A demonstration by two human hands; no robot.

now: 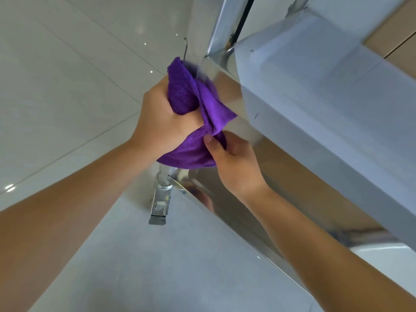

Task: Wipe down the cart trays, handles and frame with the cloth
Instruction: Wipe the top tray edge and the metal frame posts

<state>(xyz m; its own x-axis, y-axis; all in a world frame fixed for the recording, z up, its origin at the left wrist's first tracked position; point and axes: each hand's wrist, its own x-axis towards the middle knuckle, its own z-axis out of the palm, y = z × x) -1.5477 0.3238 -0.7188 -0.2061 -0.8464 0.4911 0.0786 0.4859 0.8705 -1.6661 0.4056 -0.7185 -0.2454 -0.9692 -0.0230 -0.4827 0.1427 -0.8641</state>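
A purple cloth point(191, 102) is bunched in my left hand point(162, 118), which grips it beside the cart's upright corner post. My right hand point(236, 163) pinches the cloth's lower part between thumb and fingers. The stainless steel cart point(227, 86) fills the right side, seen from above: an upper tray rim point(315, 91), a shiny lower tray point(225, 199) and a frame tube point(222, 25) rising at the top. The post behind the cloth is mostly hidden.
A metal caster with a brake lever point(159, 203) sits under the cart's corner on the grey floor point(139, 255). Pale glossy tiles point(67, 75) spread to the left. A brown surface point(396, 39) shows at the top right.
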